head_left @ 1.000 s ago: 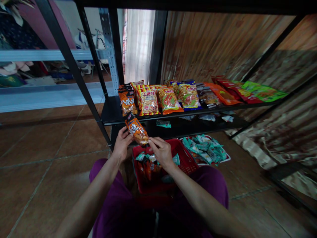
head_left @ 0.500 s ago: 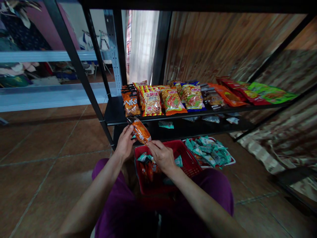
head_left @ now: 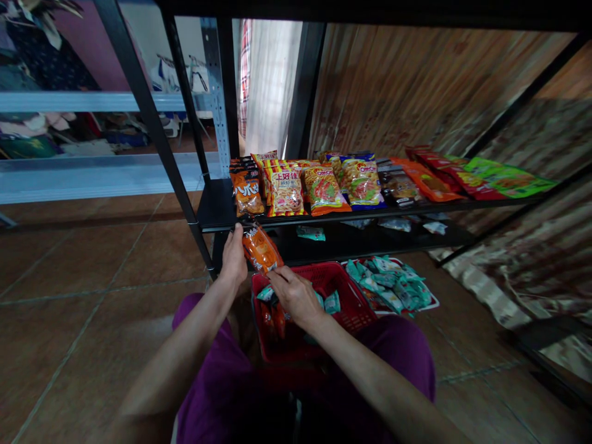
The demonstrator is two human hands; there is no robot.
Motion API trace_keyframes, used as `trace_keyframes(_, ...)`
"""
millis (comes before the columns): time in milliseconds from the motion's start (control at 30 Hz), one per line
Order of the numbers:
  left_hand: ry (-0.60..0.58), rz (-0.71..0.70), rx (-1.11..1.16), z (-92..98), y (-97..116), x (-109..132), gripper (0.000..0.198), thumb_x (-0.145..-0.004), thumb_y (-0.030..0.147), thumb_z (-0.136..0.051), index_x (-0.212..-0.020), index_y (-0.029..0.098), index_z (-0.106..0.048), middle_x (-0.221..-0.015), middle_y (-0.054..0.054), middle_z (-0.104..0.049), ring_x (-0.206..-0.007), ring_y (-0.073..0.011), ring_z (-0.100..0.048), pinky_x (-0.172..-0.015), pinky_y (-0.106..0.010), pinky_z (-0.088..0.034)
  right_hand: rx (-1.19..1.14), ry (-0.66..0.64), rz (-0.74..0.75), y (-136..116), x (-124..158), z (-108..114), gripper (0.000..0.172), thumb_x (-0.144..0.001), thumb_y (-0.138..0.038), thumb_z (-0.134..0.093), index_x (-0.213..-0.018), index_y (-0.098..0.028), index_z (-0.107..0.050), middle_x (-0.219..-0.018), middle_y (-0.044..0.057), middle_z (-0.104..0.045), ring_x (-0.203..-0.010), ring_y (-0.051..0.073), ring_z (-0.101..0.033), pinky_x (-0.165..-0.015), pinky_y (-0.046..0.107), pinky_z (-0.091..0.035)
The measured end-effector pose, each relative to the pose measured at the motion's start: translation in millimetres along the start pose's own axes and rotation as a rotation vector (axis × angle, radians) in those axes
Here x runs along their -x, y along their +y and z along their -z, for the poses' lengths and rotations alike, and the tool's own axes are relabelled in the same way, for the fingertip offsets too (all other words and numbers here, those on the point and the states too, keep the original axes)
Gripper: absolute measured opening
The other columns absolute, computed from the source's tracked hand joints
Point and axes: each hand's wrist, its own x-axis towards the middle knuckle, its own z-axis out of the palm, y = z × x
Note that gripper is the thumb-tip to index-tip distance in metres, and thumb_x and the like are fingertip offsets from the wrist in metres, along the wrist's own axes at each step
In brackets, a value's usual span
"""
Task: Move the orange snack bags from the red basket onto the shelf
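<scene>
An orange snack bag [head_left: 260,248] with a dark top is stretched between my two hands, its front facing up at a tilt. My left hand [head_left: 234,256] grips it at the upper left edge, thumb near the dark end; most of its fingers are hidden. My right hand [head_left: 296,295] pinches the lower right corner of the bag. Below both hands stands a red basket [head_left: 319,270] with orange and teal packets inside. Just beyond the held bag, a similar orange bag [head_left: 248,192] stands at the left front of the black shelf [head_left: 216,206].
Yellow prawn-picture snack bags [head_left: 285,190] and other packets line the shelf to the right. On the lower level lies a teal packet [head_left: 311,233]. A second basket heaped with teal packets [head_left: 393,283] sits right of the red one. A black shelf post [head_left: 160,132] rises at left.
The orange bag has turned so its front faces me more squarely. My left hand has shifted slightly up along its edge, and my right hand has moved slightly left and down.
</scene>
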Motion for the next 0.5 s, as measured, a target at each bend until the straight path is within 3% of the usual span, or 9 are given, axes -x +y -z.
trace_keyframes(333,-0.006,0.037,0.176,8.9,-1.7,-13.2,0.025,-0.083,0.04,-0.059,-0.084,0.015,-0.063,-0.086,-0.005,-0.068,-0.083,-0.0148,-0.064,-0.085,-0.029,-0.047,-0.081,0.038,-0.085,-2.4,4.4,-9.0,0.03,-0.087,-0.018,-0.053,-0.115,-0.025,-0.062,-0.103,0.007,-0.064,-0.089,0.018,-0.064,-0.074,0.026,-0.052)
trace_keyframes(433,0.024,0.032,0.233,7.4,2.3,-12.1,0.022,-0.086,0.036,-0.056,-0.082,0.015,-0.062,-0.084,-0.004,-0.068,-0.081,-0.0137,-0.064,-0.085,-0.028,-0.048,-0.184,0.082,-0.133,-3.2,6.7,-13.2,0.033,-0.086,-0.014,-0.05,-0.117,-0.023,-0.059,-0.111,0.009,-0.06,-0.093,0.019,-0.063,-0.075,0.028,-0.054)
trace_keyframes(500,0.025,0.024,0.26,6.7,6.3,-12.8,0.021,-0.088,0.033,-0.054,-0.08,0.015,-0.062,-0.082,-0.004,-0.069,-0.08,-0.0136,-0.064,-0.085,-0.028,-0.048,-0.309,0.13,-0.146,-4.3,9.2,-16.0,0.037,-0.084,-0.011,-0.047,-0.118,-0.022,-0.057,-0.116,0.011,-0.055,-0.102,0.02,-0.06,-0.083,0.032,-0.053)
